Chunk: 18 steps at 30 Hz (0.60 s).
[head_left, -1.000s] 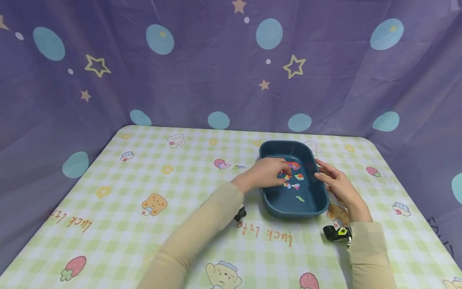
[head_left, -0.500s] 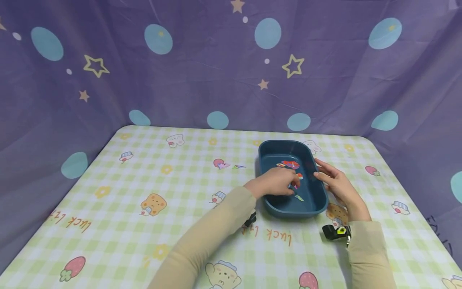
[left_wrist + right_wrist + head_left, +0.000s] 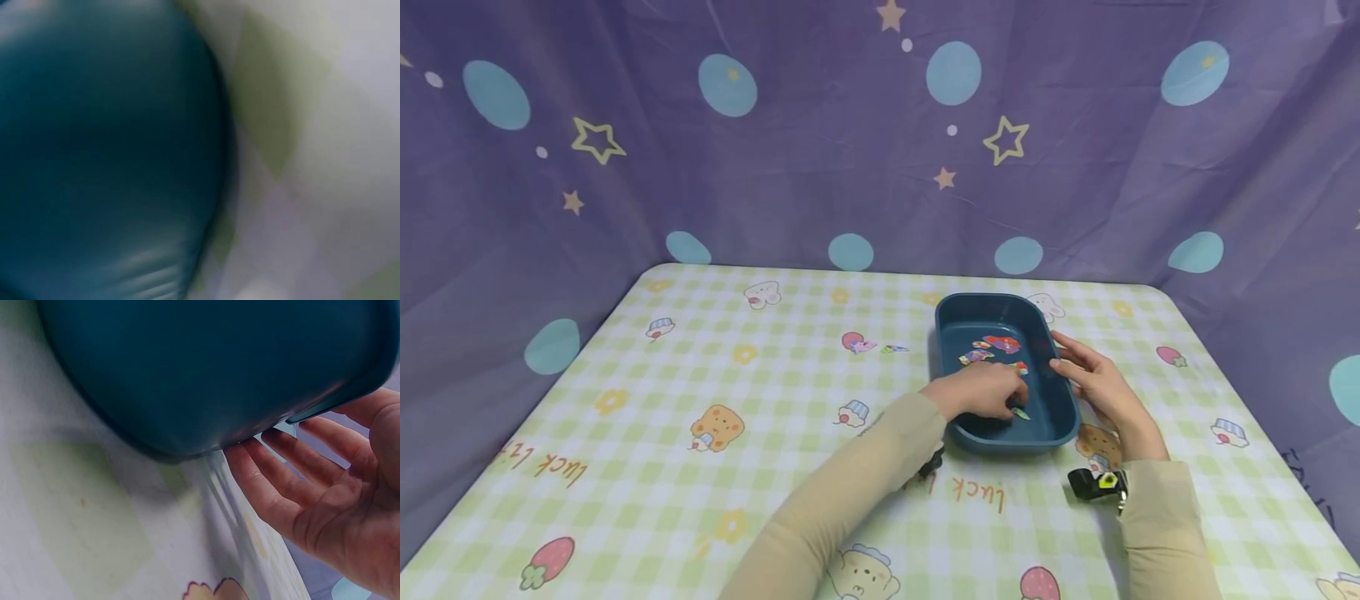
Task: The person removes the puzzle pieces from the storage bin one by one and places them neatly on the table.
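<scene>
A dark teal basin (image 3: 1048, 421) stands on the right half of the table. Small, colourful flat pieces lie on its floor, among them a red piece (image 3: 1003, 343), a purple patterned piece (image 3: 976, 357) and a green piece (image 3: 1021, 413). My left hand (image 3: 985, 390) reaches over the left rim with bent fingers down at the floor, beside the green piece; I cannot tell if a piece is between them. My right hand (image 3: 1101, 383) rests on the basin's right side, its thumb at the rim. In the right wrist view, extended fingers (image 3: 269, 506) touch the outer wall.
Left of the basin, a small pink piece (image 3: 862, 347) and a slim green piece (image 3: 893, 349) lie on the checked tablecloth (image 3: 647, 467). A purple curtain (image 3: 820, 167) hangs behind the table. Black straps with cameras (image 3: 1096, 483) sit at both wrists.
My left hand has moved inside the basin toward its near end and slightly right, uncovering the pieces farther back. My right hand has stayed at the basin's right side.
</scene>
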### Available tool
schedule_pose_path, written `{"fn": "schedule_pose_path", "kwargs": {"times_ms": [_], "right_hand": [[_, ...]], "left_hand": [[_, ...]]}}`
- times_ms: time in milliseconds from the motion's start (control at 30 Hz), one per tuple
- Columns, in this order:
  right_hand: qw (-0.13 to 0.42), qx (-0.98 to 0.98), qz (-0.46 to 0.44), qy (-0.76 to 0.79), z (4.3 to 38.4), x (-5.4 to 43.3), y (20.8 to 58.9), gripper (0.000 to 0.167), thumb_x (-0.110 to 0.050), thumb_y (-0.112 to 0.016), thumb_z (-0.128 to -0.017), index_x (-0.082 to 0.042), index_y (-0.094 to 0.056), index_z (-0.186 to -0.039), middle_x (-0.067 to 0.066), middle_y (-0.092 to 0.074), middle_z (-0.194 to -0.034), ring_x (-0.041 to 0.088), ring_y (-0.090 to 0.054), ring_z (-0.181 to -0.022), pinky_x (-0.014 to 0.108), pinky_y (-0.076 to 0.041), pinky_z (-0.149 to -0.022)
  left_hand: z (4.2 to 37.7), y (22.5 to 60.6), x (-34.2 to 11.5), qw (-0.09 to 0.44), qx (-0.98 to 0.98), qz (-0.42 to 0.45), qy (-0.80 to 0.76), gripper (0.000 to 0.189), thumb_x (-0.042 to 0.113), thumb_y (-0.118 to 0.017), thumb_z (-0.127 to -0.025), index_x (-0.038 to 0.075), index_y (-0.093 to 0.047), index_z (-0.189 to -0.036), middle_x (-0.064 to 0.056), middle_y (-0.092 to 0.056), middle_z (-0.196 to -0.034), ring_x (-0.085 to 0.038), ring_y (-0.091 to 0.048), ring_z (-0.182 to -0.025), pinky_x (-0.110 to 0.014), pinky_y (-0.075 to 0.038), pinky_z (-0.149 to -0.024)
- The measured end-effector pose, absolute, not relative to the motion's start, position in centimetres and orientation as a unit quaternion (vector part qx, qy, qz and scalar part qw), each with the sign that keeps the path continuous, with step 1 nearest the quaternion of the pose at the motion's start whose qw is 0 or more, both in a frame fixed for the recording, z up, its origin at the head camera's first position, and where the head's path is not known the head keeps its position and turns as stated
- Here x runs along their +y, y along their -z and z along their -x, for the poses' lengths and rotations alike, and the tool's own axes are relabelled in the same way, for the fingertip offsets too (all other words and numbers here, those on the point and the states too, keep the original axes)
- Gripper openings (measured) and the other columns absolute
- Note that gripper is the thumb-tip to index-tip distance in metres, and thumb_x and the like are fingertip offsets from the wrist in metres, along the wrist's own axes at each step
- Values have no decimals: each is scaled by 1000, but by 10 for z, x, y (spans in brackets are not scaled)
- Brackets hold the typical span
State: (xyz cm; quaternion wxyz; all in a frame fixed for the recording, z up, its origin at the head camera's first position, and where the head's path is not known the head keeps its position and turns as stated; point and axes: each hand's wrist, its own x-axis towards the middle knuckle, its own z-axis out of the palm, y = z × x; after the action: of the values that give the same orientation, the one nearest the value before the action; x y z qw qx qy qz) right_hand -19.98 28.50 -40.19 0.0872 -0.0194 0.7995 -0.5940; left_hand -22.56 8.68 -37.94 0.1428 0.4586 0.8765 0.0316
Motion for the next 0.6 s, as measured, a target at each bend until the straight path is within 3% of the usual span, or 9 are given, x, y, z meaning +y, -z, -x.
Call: {"fn": "schedule_pose_path", "kwargs": {"times_ms": [233,600], "right_hand": [[84,797,25,597,199,285,402,62,-32,-52,-92,-16,-24,-145,24,-32,-139,-4,-50,-99,19,-48,-69],[84,802,25,591,199,284,402,62,-32,-52,-92,-17,-24,-145,24,-32,-140,-6,-49,-98,19,-46,-67]], "left_hand": [[228,386,90,151,877,-454,-37,21,30,-70,-79,26,-66,-100,11,-57,-99,-3,-53,-88,-21,-44,-77],[231,390,93,148,879,-450,-58,7,27,-71,-79,24,-67,-84,15,-59,-80,-1,-55,-76,-18,-44,-69]]}}
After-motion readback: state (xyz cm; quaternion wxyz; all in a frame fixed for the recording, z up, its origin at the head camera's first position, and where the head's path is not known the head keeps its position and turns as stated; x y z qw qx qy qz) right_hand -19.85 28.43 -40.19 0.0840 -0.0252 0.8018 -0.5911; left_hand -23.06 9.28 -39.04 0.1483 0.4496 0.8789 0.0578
